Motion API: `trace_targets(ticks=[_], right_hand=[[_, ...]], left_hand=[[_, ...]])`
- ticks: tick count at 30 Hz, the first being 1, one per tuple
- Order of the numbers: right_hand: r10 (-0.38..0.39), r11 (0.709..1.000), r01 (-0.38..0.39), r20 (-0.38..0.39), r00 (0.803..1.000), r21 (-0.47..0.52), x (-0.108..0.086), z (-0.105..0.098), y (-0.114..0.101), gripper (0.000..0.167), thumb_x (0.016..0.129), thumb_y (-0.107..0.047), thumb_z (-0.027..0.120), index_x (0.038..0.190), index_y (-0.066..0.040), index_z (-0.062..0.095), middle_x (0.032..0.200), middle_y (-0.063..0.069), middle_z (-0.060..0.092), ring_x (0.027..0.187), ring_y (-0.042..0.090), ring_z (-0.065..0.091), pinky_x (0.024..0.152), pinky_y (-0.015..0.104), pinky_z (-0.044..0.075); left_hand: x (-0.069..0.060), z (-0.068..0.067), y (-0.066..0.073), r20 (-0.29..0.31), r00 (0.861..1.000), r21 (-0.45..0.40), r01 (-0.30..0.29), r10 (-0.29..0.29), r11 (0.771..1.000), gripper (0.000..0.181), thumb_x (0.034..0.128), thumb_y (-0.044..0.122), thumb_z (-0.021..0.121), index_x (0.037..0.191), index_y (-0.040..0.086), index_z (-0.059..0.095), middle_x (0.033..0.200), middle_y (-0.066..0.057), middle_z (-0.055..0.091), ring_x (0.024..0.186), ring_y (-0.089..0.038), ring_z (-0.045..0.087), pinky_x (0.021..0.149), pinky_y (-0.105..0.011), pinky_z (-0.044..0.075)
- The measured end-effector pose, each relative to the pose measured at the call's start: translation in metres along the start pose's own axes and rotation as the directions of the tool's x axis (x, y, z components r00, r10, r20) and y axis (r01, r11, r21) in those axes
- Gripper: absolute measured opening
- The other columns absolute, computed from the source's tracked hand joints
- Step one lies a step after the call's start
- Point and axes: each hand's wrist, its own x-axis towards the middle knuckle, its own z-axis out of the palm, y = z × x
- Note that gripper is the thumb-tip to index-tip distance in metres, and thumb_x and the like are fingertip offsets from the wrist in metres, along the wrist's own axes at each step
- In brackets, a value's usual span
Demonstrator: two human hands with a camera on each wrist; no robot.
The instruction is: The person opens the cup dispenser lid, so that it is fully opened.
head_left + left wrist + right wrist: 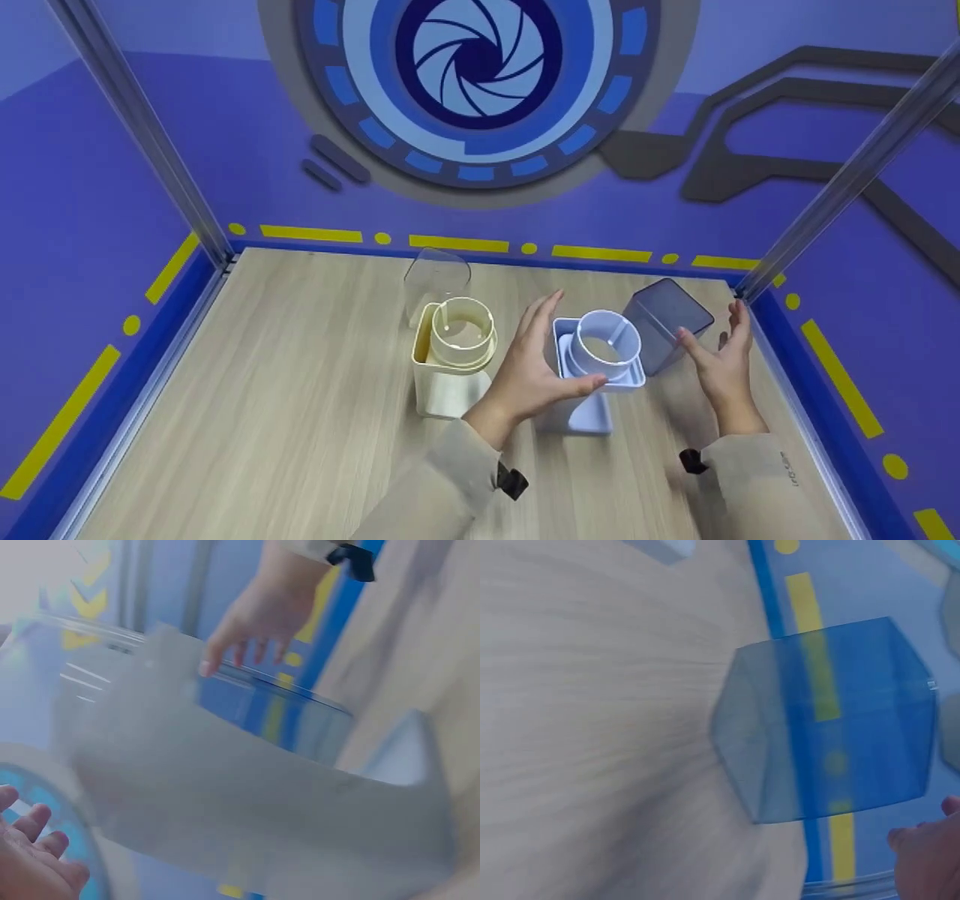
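A light blue plastic stand [577, 409] with a round open collar on top stands right of the middle of the table. Beside it my left hand [532, 367] is spread, its thumb in front of the collar and fingers behind; contact cannot be made out. In the left wrist view the stand [247, 795] is large and blurred. Just right of it a see-through smoky blue box [667, 322] rests tilted on the table. My right hand [724, 367] is to the right of this box, thumb and fingers apart, holding nothing; the right wrist view shows a gap between them.
A cream stand [427, 390] of the same shape is left of my left hand. Behind it is a clear box [437, 270]. Blue printed walls [480, 217] and metal posts [847, 180] enclose the wooden table [285, 390].
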Motion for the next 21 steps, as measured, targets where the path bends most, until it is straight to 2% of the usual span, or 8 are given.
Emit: trace_targets(ticks=[3,6,9,11,15,18,21], right_hand=[[-0.025,1.000,0.025,-0.016,1.000,0.002,0.000,-0.004,-0.010,0.109,0.109,-0.018,0.076,0.182,-0.015,-0.005,0.192,0.010,0.000,0.181,0.027,-0.002,0.149,0.049,0.003],[-0.058,0.998,0.058,-0.029,0.998,-0.012,0.000,-0.008,-0.019,0.105,0.109,-0.019,0.076,0.182,-0.015,0.001,0.191,0.011,0.005,0.180,0.028,0.003,0.149,0.045,0.002],[-0.111,0.993,0.110,-0.029,0.993,-0.046,-0.001,-0.011,-0.026,0.102,0.108,-0.019,0.076,0.182,-0.014,0.007,0.190,0.013,0.010,0.179,0.032,0.009,0.149,0.045,0.003],[-0.142,0.986,0.139,-0.028,0.989,-0.087,-0.001,-0.015,-0.030,0.100,0.107,-0.021,0.077,0.182,-0.014,0.011,0.190,0.015,0.011,0.178,0.037,0.011,0.149,0.053,0.006],[-0.201,0.961,0.193,-0.017,0.980,-0.196,-0.002,-0.024,-0.038,0.099,0.105,-0.028,0.078,0.182,-0.017,0.017,0.190,0.016,0.010,0.176,0.045,0.014,0.143,0.072,0.011],[-0.231,0.933,0.222,0.001,0.973,-0.283,-0.002,-0.031,-0.041,0.097,0.104,-0.032,0.078,0.181,-0.019,0.020,0.190,0.016,0.010,0.175,0.048,0.012,0.139,0.081,0.014],[-0.246,0.898,0.238,0.026,0.969,-0.370,-0.003,-0.039,-0.043,0.096,0.104,-0.037,0.078,0.181,-0.021,0.023,0.189,0.018,0.011,0.175,0.051,0.009,0.134,0.088,0.015]], left_hand=[[-0.002,-0.015,0.017,-0.009,0.999,0.022,-0.043,0.044,0.999,0.128,0.0740,0.056,0.098,0.179,0.030,0.030,0.185,0.000,0.033,0.171,-0.025,0.036,0.138,-0.061,0.037],[-0.005,-0.036,0.035,-0.030,0.995,0.063,-0.097,0.099,0.993,0.127,0.0739,0.058,0.096,0.180,0.035,0.028,0.186,0.005,0.029,0.173,-0.023,0.032,0.137,-0.066,0.035],[-0.008,-0.062,0.052,-0.062,0.983,0.112,-0.166,0.173,0.980,0.126,0.0741,0.057,0.094,0.180,0.037,0.028,0.187,0.008,0.028,0.174,-0.022,0.028,0.136,-0.070,0.033],[-0.010,-0.081,0.060,-0.087,0.972,0.170,-0.201,0.218,0.965,0.125,0.0745,0.059,0.092,0.180,0.036,0.028,0.187,0.009,0.028,0.176,-0.023,0.026,0.134,-0.073,0.034],[-0.013,-0.121,0.066,-0.133,0.946,0.339,-0.236,0.294,0.911,0.125,0.0757,0.073,0.085,0.179,0.028,0.032,0.187,0.003,0.031,0.177,-0.030,0.023,0.135,-0.075,0.031],[-0.014,-0.154,0.061,-0.157,0.941,0.479,-0.192,0.299,0.857,0.128,0.0761,0.088,0.077,0.179,0.025,0.034,0.187,-0.003,0.031,0.178,-0.035,0.019,0.138,-0.076,0.024],[-0.018,-0.186,0.051,-0.174,0.948,0.600,-0.111,0.265,0.792,0.136,0.0752,0.106,0.064,0.179,0.025,0.032,0.188,-0.007,0.029,0.179,-0.038,0.015,0.142,-0.075,0.015]])
